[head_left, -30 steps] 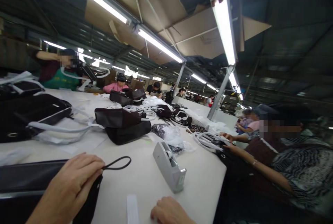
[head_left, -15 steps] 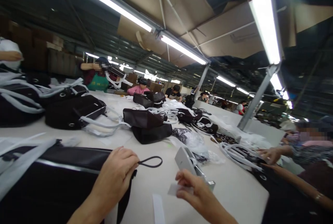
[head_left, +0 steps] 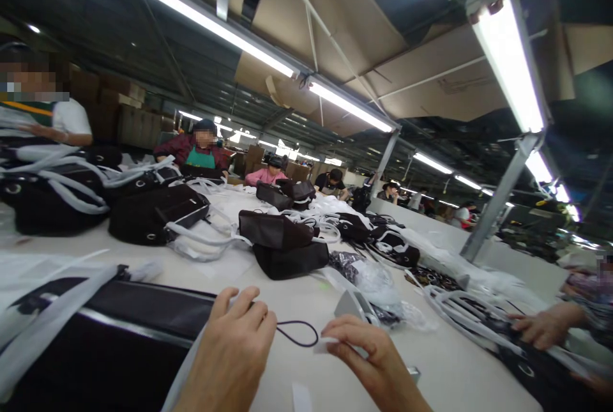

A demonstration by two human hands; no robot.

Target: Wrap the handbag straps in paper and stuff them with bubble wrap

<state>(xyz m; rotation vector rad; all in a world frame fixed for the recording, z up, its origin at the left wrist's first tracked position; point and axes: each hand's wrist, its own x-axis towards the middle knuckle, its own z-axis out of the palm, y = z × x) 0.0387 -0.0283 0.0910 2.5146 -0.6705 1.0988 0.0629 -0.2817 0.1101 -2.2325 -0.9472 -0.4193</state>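
Observation:
A large black bag (head_left: 110,342) with pale wrapped straps lies at the lower left. At its right end is my left hand (head_left: 237,342), fingers bent; a thin black cord loop (head_left: 306,334) sticks out from beneath them. Just right of the loop, my right hand (head_left: 364,351) pinches a small white slip (head_left: 324,345) between thumb and fingers. Behind that hand stands a grey tape dispenser (head_left: 352,305), partly hidden. A white strip (head_left: 301,397) lies on the table (head_left: 268,386) between my wrists.
Several black bags (head_left: 158,211) with wrapped handles lie further back, and stacked black pouches (head_left: 282,246) sit mid-table. Clear plastic bags (head_left: 373,284) lie behind the dispenser. At the right edge a person's hand (head_left: 550,326) rests on another black bag. Other people sit beyond the table.
The view has shifted. My right hand has come closer to the cord loop with the white slip, and now covers more of the dispenser. My left hand's fingers have lifted and spread somewhat.

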